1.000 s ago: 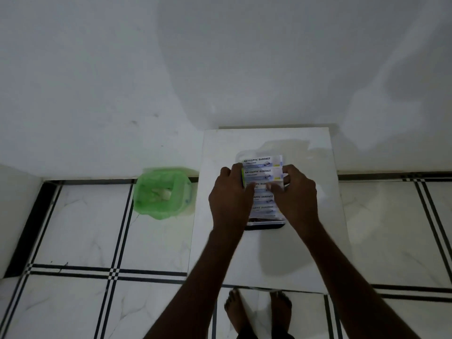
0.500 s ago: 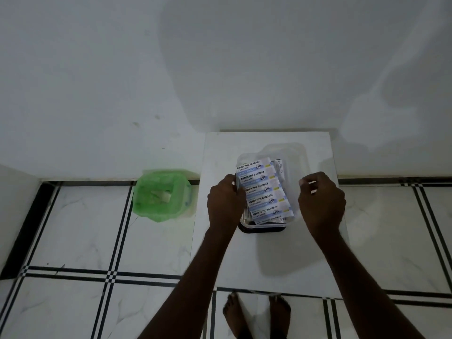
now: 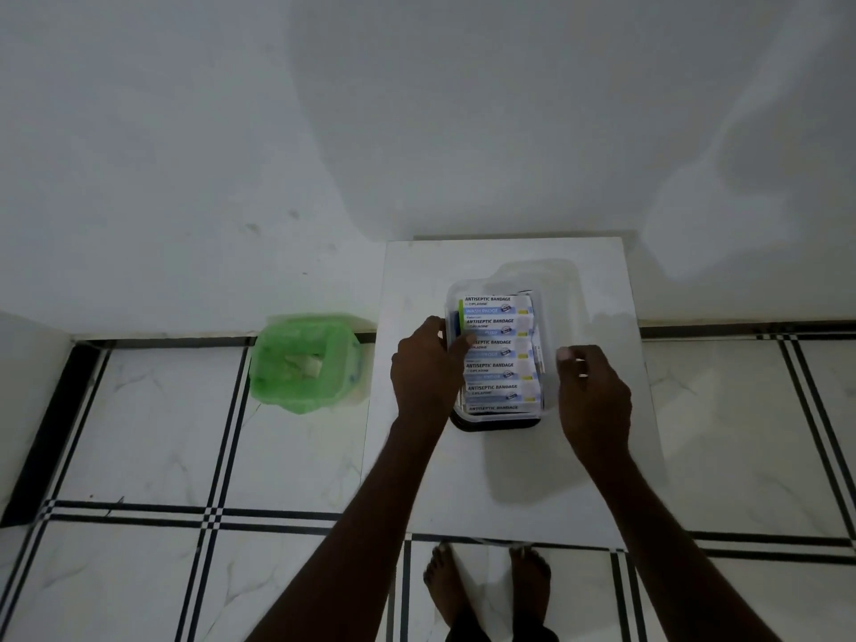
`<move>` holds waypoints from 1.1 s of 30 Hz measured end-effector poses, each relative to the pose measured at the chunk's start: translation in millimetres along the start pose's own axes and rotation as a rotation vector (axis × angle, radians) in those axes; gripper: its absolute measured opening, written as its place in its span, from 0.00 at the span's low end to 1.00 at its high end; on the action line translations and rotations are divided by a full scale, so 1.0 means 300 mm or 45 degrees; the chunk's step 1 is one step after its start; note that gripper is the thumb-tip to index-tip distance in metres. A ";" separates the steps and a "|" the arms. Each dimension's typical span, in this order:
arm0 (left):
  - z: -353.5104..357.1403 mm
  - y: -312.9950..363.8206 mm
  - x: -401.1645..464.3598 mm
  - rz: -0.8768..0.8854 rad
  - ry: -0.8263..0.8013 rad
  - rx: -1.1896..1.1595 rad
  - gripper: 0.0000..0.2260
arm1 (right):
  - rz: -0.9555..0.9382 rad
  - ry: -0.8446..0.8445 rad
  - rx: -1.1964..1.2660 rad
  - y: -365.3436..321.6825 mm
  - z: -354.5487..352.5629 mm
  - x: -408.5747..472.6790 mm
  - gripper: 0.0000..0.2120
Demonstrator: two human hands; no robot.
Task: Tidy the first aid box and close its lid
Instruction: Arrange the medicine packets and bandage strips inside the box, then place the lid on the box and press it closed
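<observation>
The first aid box, clear plastic on a dark base, stands open on a white table. A strip of antiseptic bandage packets lies flat and straight along the box and fills most of it. My left hand grips the box's left wall, fingers outside and thumb on the strip's left edge. Just right of the box, my right hand hovers with loosely curled fingers, holding nothing. A clear lid lies behind and to the right of the box.
A bin lined with a green bag stands on the tiled floor left of the table, against the white wall. My bare feet are at the table's near edge.
The bandage strip, tilted half a second ago, now lies straight in the box. My right hand let go of it earlier and has stayed beside the box. My left hand remains at the left wall.
</observation>
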State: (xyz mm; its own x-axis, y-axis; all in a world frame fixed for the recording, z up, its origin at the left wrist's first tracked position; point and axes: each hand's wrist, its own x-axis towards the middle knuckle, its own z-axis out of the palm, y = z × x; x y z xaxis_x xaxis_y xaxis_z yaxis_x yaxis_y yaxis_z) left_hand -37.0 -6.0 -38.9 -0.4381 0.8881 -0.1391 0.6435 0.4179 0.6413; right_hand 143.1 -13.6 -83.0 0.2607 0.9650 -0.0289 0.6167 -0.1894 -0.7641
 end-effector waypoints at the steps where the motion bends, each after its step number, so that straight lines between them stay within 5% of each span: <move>1: -0.006 -0.008 0.001 0.014 -0.002 -0.018 0.13 | 0.121 0.007 0.005 0.017 0.008 0.020 0.17; 4: -0.016 -0.040 0.004 0.047 -0.046 -0.112 0.09 | 0.363 -0.267 -0.181 0.082 0.021 0.095 0.11; 6: -0.022 -0.065 0.008 0.045 -0.082 -0.181 0.11 | 0.301 -0.488 -0.325 0.094 0.029 0.121 0.09; 11: -0.074 -0.090 0.001 0.007 -0.067 -0.290 0.06 | 0.102 -0.575 -0.499 0.066 0.061 0.113 0.04; 23: -0.203 -0.160 0.046 -0.154 -0.070 -0.332 0.05 | 0.268 -0.560 -0.308 0.014 0.038 0.121 0.15; 28: -0.167 -0.150 0.049 -0.163 -0.125 -0.378 0.06 | 0.173 -0.333 -0.116 -0.049 -0.143 0.166 0.04; 33: -0.075 -0.107 0.063 -0.057 -0.172 -0.283 0.10 | 0.098 -0.161 0.237 -0.214 -0.275 0.130 0.14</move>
State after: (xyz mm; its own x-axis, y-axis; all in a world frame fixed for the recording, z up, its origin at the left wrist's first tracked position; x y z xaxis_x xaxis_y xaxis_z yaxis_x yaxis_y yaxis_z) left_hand -80.2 -6.9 -45.1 -0.3655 0.8935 -0.2609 0.4652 0.4181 0.7802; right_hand 175.0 21.2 18.2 0.1994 0.9662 -0.1633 0.4478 -0.2381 -0.8618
